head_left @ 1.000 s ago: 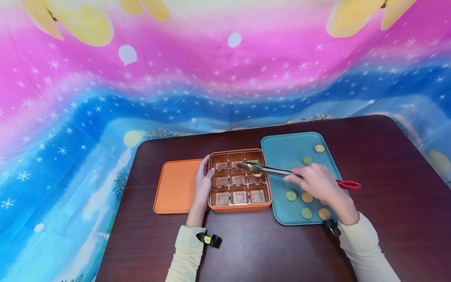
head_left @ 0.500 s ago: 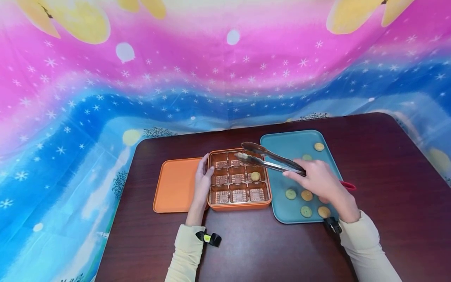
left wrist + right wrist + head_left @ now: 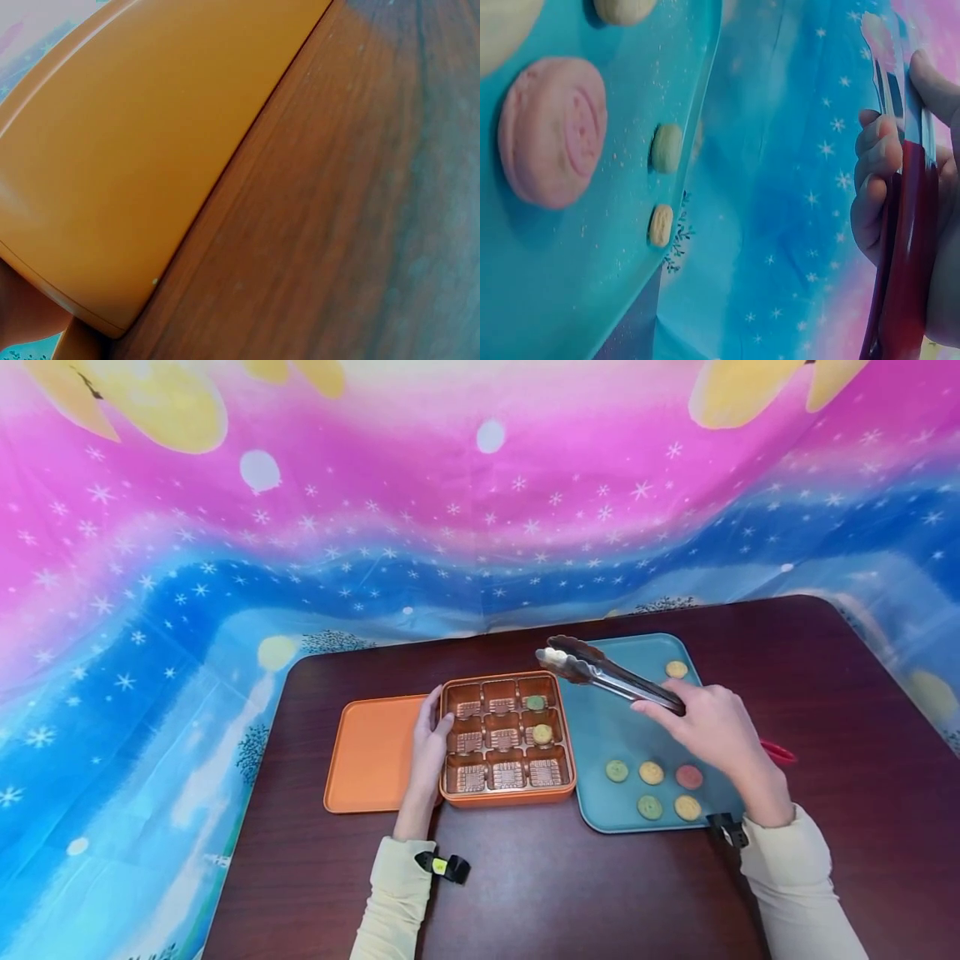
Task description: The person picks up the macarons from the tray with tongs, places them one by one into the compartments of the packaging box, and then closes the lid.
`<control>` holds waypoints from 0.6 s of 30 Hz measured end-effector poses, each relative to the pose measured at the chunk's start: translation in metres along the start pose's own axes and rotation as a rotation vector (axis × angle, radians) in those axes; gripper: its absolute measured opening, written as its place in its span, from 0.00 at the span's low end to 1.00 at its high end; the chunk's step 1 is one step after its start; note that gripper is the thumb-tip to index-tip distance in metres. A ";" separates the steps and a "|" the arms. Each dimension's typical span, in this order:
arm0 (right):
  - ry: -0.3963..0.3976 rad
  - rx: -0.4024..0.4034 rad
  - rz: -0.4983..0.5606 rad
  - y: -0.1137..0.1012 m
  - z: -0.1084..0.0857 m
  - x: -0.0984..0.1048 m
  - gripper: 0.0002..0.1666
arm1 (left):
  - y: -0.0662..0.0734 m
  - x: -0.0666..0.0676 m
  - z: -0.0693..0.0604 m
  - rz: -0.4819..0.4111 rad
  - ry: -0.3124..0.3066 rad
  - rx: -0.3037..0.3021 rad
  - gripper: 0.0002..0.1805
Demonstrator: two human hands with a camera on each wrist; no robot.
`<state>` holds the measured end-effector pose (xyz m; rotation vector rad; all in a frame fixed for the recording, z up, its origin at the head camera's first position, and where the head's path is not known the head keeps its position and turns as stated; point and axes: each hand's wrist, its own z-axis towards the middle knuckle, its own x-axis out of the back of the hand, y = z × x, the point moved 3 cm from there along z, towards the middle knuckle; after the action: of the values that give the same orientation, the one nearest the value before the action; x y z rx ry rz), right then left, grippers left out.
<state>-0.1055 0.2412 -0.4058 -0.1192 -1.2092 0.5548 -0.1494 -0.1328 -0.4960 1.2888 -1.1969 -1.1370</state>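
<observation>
My right hand (image 3: 712, 727) grips red-handled metal tongs (image 3: 615, 679), whose tips are spread over the back left corner of the teal tray. Nothing is between the tips. My left hand (image 3: 430, 745) rests against the left side of an orange divided box (image 3: 508, 800), its thumb at the rim. Inside, a green macaron (image 3: 535, 702) lies in the back right compartment and a yellow macaron (image 3: 542, 733) in the middle right one. On the tray are a pink macaron (image 3: 688, 777) and several green and yellow ones. The right wrist view shows the pink macaron (image 3: 553, 131) up close.
The teal tray (image 3: 600, 806) stands right of the box. To the left, an orange lid (image 3: 371, 756) lies flat on the dark wooden table (image 3: 517, 877), partly behind my left hand. A patterned cloth (image 3: 420, 510) hangs behind the table.
The tongs' arms have spread and moved off the box to the right, leaving the green macaron in the back right compartment. My left hand has stayed at the box.
</observation>
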 end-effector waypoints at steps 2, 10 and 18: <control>0.038 0.021 -0.008 0.003 0.000 0.002 0.26 | 0.000 0.000 0.000 0.000 0.003 0.001 0.28; 0.286 0.032 -0.119 0.024 -0.005 0.021 0.49 | 0.000 -0.001 -0.002 -0.011 -0.005 0.011 0.29; 0.304 -0.023 -0.108 0.038 -0.013 0.036 0.46 | -0.002 0.000 -0.001 -0.006 0.008 0.013 0.28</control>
<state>-0.0976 0.2938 -0.3941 -0.1505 -0.9202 0.4114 -0.1484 -0.1327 -0.4978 1.3069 -1.1971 -1.1292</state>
